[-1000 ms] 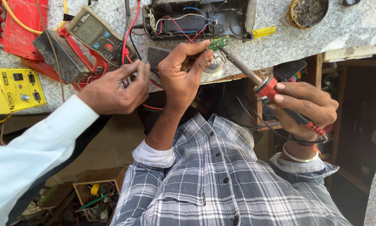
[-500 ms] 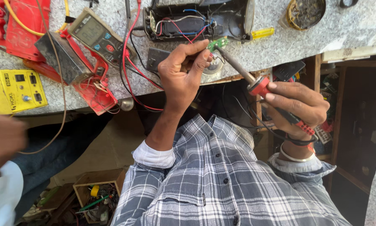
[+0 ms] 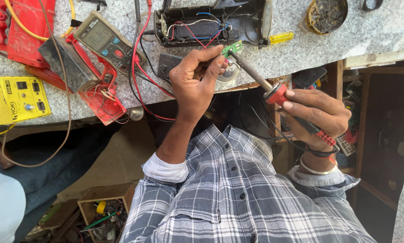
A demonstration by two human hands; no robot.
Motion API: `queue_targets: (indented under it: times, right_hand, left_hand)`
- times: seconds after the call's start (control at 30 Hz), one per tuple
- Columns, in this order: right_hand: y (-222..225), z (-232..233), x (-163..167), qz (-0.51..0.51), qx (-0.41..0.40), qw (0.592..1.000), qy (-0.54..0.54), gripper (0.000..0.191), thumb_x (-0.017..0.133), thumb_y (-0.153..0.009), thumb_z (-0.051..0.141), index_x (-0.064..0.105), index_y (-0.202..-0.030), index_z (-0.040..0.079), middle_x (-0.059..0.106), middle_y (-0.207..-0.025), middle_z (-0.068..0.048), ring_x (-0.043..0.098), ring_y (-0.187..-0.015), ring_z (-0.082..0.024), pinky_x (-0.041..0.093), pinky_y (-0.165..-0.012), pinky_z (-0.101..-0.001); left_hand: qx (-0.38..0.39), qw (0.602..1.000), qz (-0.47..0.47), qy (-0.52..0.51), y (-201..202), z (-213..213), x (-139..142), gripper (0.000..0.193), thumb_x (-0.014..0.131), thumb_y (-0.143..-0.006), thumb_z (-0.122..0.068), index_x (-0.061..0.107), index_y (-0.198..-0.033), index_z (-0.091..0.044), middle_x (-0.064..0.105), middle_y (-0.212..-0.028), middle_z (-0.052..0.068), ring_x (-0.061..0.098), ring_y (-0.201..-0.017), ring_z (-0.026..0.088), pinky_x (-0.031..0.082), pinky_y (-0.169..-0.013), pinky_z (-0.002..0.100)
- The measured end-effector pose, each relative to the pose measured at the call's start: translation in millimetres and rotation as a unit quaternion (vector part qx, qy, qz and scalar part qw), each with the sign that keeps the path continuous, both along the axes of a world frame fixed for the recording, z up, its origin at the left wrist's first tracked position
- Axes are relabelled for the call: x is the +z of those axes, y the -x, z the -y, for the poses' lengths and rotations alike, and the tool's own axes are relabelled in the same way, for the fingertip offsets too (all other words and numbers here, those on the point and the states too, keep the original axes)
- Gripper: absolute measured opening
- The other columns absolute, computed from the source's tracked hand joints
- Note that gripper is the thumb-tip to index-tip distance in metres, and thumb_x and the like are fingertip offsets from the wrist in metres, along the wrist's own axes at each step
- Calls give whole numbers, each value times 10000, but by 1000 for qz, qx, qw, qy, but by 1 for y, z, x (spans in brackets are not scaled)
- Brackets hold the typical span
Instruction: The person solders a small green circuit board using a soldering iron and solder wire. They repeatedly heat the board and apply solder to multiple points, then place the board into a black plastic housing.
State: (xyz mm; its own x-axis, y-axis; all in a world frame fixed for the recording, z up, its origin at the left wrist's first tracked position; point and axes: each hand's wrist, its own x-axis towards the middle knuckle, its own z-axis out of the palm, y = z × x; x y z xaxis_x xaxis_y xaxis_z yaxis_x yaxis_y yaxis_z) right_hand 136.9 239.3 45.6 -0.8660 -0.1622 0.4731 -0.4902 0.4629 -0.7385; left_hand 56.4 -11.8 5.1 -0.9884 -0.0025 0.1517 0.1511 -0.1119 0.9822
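Observation:
My left hand point(image 3: 194, 83) pinches a small green circuit board point(image 3: 232, 48) by its edge, just over the speckled workbench point(image 3: 301, 49). Thin red and blue wires run from the board into an opened black device point(image 3: 211, 22) behind it. My right hand point(image 3: 316, 112) grips a red-handled soldering iron point(image 3: 274, 92), whose dark tip touches the green board from the right. A roll of solder wire point(image 3: 226, 74) lies under my left fingers.
A multimeter point(image 3: 107, 40) with red leads, a red tool case point(image 3: 26, 27), a yellow box-shaped instrument point(image 3: 15, 96), a yellow-handled screwdriver point(image 3: 280, 37) and a round tin point(image 3: 328, 15) sit on the bench. Another person's pale sleeve point(image 3: 4, 211) shows at lower left. A box of tools point(image 3: 103, 216) lies below.
Another person's hand, which was beside my left hand at the bench, has pulled away down to the left. My hands, the green board and the iron stayed almost still.

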Motion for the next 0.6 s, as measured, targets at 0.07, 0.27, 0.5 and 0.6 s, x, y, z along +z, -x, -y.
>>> queue_targets:
  times: [0.07, 0.27, 0.5, 0.6]
  right_hand:
    - [-1, 0, 0, 4, -3, 1000, -11, 305, 879, -780, 3, 760, -1059, 36, 733, -1135, -186, 760, -995, -286, 621, -823, -323]
    - [0, 0, -1, -1, -9, 1000, -13, 300, 884, -786, -1, 763, -1057, 41, 737, -1133, -182, 764, -1010, -288, 627, -827, -323]
    - [0, 0, 0, 1, 0, 1000, -17, 308, 892, -779, -5, 765, -1056, 39, 736, -1142, -177, 762, -994, -284, 633, -826, -337]
    - [1, -1, -3, -21, -3, 1000, -15, 292, 900, -754, -1, 760, -1007, 34, 735, -1100, -182, 763, -998, -289, 626, -770, -317]
  left_hand:
    - [-1, 1000, 2, -8, -1, 0, 0, 181, 715, -1032, -29, 700, -1204, 26, 743, -1023, 84, 747, -940, 121, 662, -849, 260]
    - [-4, 1000, -3, -11, 0, 0, -1, 183, 713, -1032, -41, 698, -1203, 22, 740, -1026, 79, 748, -944, 120, 665, -850, 261]
    - [-6, 1000, -3, -16, 0, 0, -3, 184, 715, -1029, -40, 698, -1202, 21, 737, -1030, 78, 744, -938, 118, 662, -845, 260]
    - [-2, 1000, -6, -7, 1, 0, -3, 174, 716, -1030, -41, 703, -1194, 18, 739, -1025, 76, 748, -939, 119, 669, -841, 260]
